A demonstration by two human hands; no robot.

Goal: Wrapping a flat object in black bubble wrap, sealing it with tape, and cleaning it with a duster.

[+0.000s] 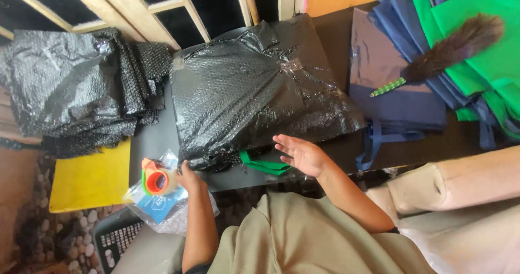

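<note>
A bulky parcel wrapped in black bubble wrap (260, 89) lies on the dark table (151, 138), with clear tape across its top. A strip of green fabric (265, 165) sticks out from under its near edge. My right hand (300, 155) hovers palm up, fingers spread, just beside that near edge and holds nothing. My left hand (187, 177) rests at the table's front edge, gripping an orange and green tape dispenser (156, 179) with a roll of clear tape.
A heap of black bubble wrap (76, 89) lies at the left, over a yellow board (92, 179). Blue and green fabric bags (460, 52) are stacked at the right with a dark feather duster (449, 49) on top. A clear plastic packet (160, 209) and a black crate (116, 239) sit below.
</note>
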